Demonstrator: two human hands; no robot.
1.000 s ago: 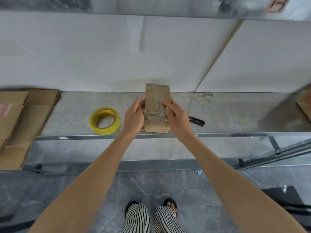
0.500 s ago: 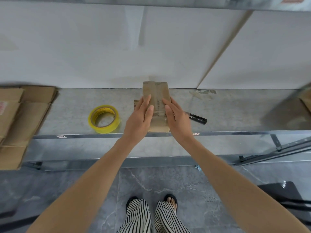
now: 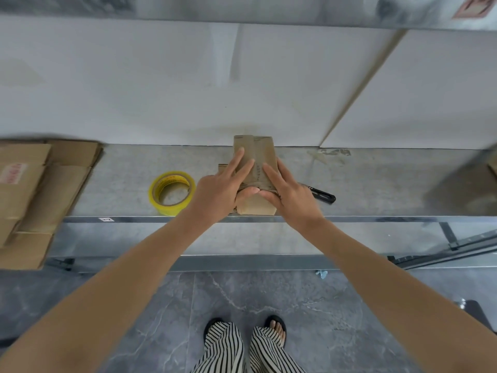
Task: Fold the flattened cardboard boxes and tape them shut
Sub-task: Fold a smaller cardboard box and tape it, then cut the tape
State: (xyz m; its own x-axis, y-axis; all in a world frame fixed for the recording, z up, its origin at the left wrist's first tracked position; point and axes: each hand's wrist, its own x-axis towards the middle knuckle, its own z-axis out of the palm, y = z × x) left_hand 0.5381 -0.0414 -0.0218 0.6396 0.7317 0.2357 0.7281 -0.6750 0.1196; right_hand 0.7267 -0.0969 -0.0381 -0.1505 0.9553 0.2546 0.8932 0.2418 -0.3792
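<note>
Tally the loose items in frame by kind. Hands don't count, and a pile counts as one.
box: 1
tape roll: 1
black tool: 1
cardboard piles: 2 (second one at the right edge, mostly cropped)
Total: 5

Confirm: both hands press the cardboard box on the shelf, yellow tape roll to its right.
Wrong side. In the head view the yellow tape roll lies left of the cardboard box; the left hand and right hand do press it on the shelf.
</note>
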